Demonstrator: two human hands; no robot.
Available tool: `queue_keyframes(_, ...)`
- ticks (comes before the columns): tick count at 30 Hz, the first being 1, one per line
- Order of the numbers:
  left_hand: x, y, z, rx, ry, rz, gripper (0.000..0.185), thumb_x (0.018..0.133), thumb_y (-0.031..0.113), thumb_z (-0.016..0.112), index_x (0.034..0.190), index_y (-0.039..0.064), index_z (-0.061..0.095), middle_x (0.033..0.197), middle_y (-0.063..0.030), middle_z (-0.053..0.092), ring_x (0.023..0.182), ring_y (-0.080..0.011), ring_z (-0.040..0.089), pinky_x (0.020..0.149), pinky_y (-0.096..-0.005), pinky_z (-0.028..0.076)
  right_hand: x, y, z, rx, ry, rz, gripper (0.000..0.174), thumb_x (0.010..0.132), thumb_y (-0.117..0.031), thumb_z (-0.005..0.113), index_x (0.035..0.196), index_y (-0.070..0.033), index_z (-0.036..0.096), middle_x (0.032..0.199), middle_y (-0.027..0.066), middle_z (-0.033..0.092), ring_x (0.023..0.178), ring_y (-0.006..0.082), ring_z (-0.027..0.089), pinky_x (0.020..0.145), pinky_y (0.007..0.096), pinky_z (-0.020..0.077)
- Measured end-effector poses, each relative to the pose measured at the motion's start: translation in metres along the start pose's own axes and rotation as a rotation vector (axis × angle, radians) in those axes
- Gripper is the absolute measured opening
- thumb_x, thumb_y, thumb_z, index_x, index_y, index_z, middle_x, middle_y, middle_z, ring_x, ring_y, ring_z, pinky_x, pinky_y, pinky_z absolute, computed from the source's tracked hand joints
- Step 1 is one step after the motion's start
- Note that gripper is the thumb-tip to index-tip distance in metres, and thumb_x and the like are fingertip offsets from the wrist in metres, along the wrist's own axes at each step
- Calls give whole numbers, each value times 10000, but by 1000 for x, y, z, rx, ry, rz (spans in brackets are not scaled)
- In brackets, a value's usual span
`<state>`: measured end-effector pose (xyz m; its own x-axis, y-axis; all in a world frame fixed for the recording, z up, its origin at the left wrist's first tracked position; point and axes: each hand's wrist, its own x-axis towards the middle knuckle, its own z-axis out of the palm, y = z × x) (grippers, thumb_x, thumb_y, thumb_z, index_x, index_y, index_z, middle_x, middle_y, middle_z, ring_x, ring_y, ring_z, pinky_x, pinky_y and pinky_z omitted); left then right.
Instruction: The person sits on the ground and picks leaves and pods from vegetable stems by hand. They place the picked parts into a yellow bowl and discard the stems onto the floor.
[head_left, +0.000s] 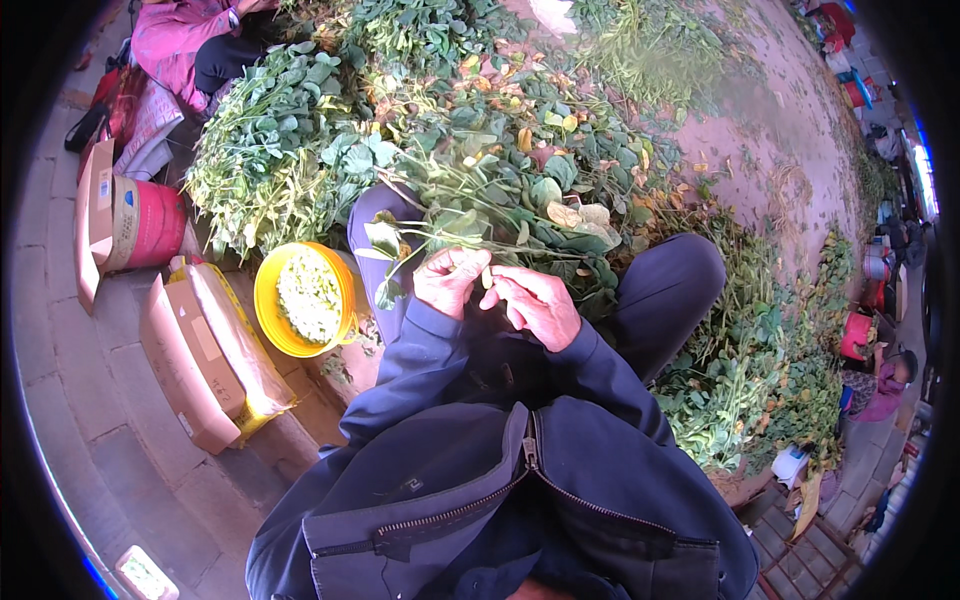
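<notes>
My left hand (450, 283) and my right hand (541, 306) meet above my lap, fingertips almost touching. A small pale green bean pod (487, 277) is pinched between them; the fingers partly hide it. Just beyond the hands, an uprooted bean plant (480, 225) with leafy stems lies across my left knee. To the left stands a yellow plastic bucket (346, 300) holding shelled green beans (309, 296).
Heaped bean plants (277, 142) spread ahead and to the right (750, 390). Left of the bucket are an open cardboard box (196, 367) and a red-and-beige drum (150, 225). One person in a pink top (176, 45) sits at upper left, another (885, 390) at far right.
</notes>
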<state>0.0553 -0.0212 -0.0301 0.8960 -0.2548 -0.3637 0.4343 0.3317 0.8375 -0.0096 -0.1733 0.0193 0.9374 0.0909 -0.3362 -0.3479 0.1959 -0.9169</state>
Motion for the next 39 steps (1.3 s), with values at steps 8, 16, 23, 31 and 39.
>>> queue_keyframes(8,-4,-10,3,-161,33,7,78,835,56,732,786,52,672,684,7,625,525,-28,426,472,-202,290,1,5,-1,16,1,2,300,993,-184,509,1192,32,568,867,35,665,553,37,429,504,184,368)
queue_keyframes(16,-5,6,-11,-289,-254,-83,75,869,79,690,860,11,658,740,-43,630,640,-91,538,567,-215,367,-2,2,-2,241,-50,55,288,985,-141,509,1205,39,549,842,59,643,554,36,432,499,184,362)
queue_keyframes(23,-4,2,-22,-287,-345,-131,136,896,130,650,854,2,632,668,-48,614,396,-48,344,394,-212,230,-3,-5,-1,204,-128,70,282,983,-129,497,1202,43,547,849,57,636,565,39,444,510,183,372)
queue_keyframes(31,-22,35,3,78,-210,-107,116,878,117,676,861,23,610,615,-9,561,419,-55,369,402,-218,265,-4,4,-4,98,-71,38,260,992,-149,480,1163,27,567,827,43,623,557,42,450,515,188,382)
queue_keyframes(39,-19,30,-11,185,-312,-102,128,816,150,717,851,40,662,625,-24,630,500,-72,516,457,-246,373,-6,2,-8,50,-55,35,265,993,-163,490,1155,33,564,826,61,632,564,56,472,511,197,387)
